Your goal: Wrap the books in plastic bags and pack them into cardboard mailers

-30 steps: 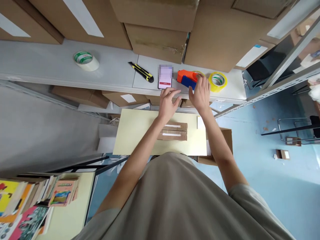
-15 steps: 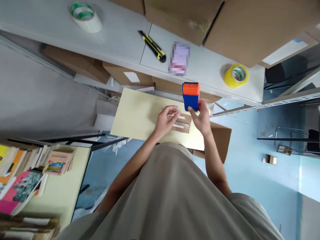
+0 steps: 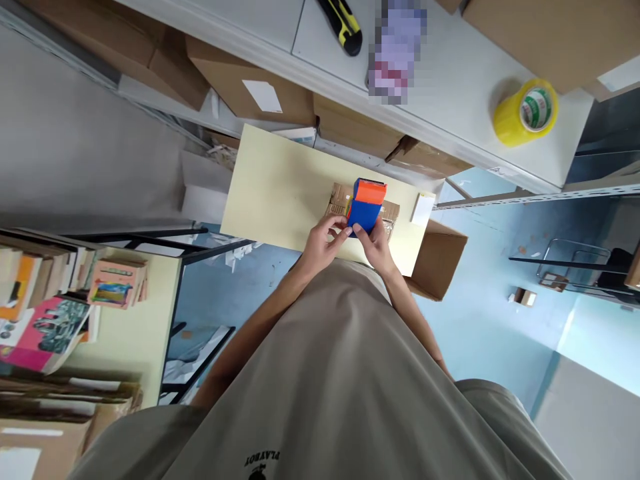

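A blue and orange tape dispenser (image 3: 367,212) with a toothed edge is held up in front of my body. My right hand (image 3: 377,248) grips its lower end, thumb on the blue face. At its lower left edge, my left hand (image 3: 325,241) pinches with thumb and fingertips against it. A bit of yellow and green shows along the dispenser's left side. Behind it, a small brown cardboard parcel (image 3: 341,195) lies on the pale yellow tabletop (image 3: 280,193), partly hidden by the dispenser and my hands.
Above the tabletop, a grey shelf (image 3: 450,113) carries a yellow tape roll (image 3: 525,113), a utility knife (image 3: 344,27) and a blurred-out item. A small white box (image 3: 423,208) lies at the tabletop's right end, near an open carton (image 3: 440,260). Books (image 3: 117,283) stand on the left.
My right hand has brought the dispenser down and left over the parcel. My left hand has closed on its lower edge. The view has shifted, and the shelf sits higher.
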Demonstrator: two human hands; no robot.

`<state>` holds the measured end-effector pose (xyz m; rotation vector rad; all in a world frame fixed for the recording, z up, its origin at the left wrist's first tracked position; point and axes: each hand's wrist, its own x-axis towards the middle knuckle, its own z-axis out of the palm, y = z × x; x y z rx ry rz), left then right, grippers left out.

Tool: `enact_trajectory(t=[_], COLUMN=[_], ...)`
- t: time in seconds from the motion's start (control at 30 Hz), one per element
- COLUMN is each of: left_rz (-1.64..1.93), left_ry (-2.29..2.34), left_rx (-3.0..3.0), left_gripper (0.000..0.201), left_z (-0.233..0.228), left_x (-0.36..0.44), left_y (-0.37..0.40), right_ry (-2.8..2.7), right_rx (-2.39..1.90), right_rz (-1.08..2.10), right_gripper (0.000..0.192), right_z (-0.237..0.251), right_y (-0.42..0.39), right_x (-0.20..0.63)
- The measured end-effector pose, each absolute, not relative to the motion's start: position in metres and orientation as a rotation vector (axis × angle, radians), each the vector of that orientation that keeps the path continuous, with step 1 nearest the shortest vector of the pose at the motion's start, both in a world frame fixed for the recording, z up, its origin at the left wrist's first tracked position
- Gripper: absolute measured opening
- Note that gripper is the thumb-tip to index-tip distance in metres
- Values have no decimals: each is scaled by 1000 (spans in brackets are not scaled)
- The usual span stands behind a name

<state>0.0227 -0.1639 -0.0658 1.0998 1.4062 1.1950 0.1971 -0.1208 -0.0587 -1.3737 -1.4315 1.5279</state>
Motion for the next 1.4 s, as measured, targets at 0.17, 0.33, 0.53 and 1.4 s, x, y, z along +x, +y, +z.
enact_trajectory(t=[0.17, 0.33, 0.53, 1.4], left_rz=[1131, 1000, 911, 1203], left_ry=[1371, 1177, 1141, 1424], left_rx=[1024, 746, 703, 419], left_gripper=[58, 75, 62, 45], left_z=[-69, -74, -76, -191], left_x=[-7, -50, -66, -48], left_y=[-156, -131, -119, -104], right_ry=[-1582, -1801, -2033, -2424], right_rx=[-1412, -1395, -1417, -2200], right_rz=[1534, 1590, 1649, 1663], right_gripper=[68, 62, 59, 72], right_z=[-58, -47, -32, 96], right_y=[-126, -134, -137, -10], right_x=[200, 208, 211, 233])
